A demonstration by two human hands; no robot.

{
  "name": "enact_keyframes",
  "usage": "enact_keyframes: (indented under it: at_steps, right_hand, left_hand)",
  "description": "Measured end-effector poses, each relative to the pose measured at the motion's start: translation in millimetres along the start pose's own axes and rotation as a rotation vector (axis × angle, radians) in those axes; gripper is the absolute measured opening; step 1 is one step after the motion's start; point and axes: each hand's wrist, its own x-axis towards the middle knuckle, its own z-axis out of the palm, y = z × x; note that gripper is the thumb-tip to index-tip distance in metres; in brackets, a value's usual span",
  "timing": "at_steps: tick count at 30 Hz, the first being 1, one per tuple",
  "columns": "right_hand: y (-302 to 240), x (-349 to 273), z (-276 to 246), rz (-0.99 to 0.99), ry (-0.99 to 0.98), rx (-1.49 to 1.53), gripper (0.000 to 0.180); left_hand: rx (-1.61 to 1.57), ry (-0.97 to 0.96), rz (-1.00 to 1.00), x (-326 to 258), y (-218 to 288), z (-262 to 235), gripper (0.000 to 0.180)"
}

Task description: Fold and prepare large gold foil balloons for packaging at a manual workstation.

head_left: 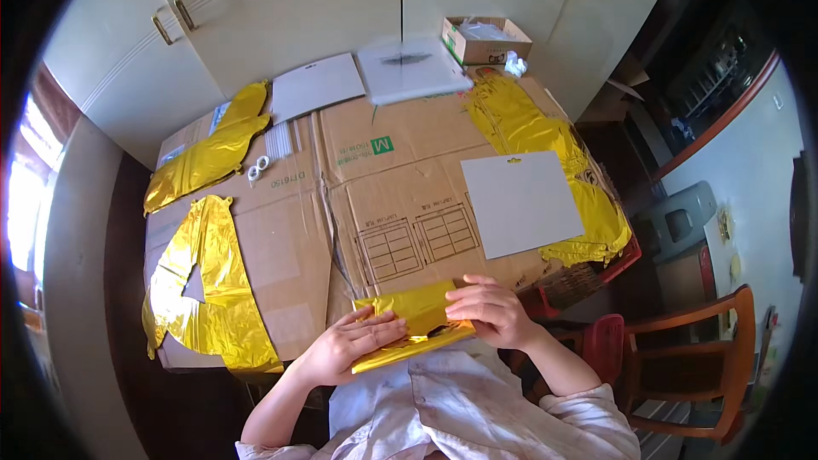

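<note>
Foil, gold and folded into a flat packet [413,324], sits at the near edge of the table [281,238], pinched between both my hands. My left hand [345,345] presses its left end with fingers closed on it; my right hand [490,311] clamps the right end. It looks light, thin, slippery and easily creased, so I judge the folded edges the safest hold.

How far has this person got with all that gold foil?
No finished pieces are clearly visible. In hand: the left hand and right hand press a folded gold foil piece at the table's near edge. Left: flat foil shapes on the cardboard and a white card, all untouched.
</note>
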Motion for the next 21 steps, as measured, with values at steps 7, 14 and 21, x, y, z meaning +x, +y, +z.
enact_keyframes:
  at_steps: [7,14,21]
  right_hand:
    - [-11.0,31.3,15.2,0.605,0.193,0.652,0.007]
    - [3.7,42.7,17.3,0.792,0.212,0.696,0.013]
    - [19.1,40.2,26.5,0.826,0.305,0.737,0.01]
  left_hand:
    - [-0.941,0.473,-0.403,-10.5,-10.8,13.8,0.028]
    - [-1.309,0.812,-0.545,4.5,-24.4,39.0,0.018]
    - [-1.643,0.791,-0.615,16.7,-6.1,25.9,0.023]
